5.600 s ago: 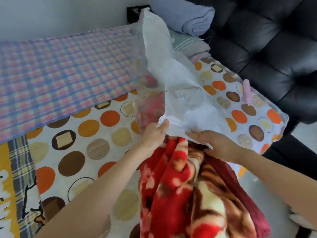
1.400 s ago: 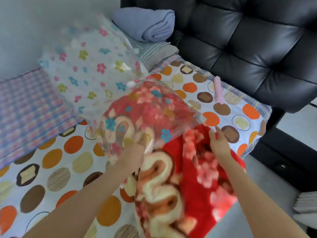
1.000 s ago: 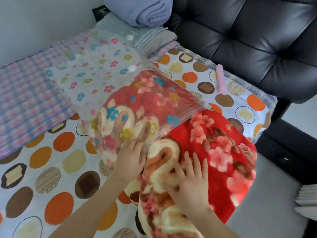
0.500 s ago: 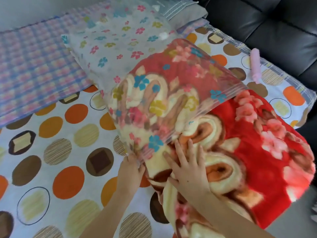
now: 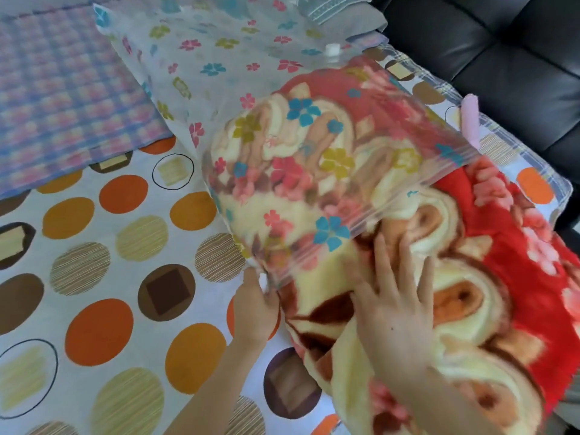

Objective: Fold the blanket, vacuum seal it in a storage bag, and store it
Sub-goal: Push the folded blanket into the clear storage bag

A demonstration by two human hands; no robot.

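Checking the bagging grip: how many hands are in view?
2. The left hand pinches the storage bag at its mouth; the right hand presses flat on the blanket.

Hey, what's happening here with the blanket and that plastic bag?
A person is working a folded red and cream blanket into a clear flower-printed storage bag on a spotted bedsheet. The left hand grips the bag's open edge, while the right hand presses flat on the blanket. The far part of the blanket is inside the bag; the near part sticks out, so the bag is not yet sealed.
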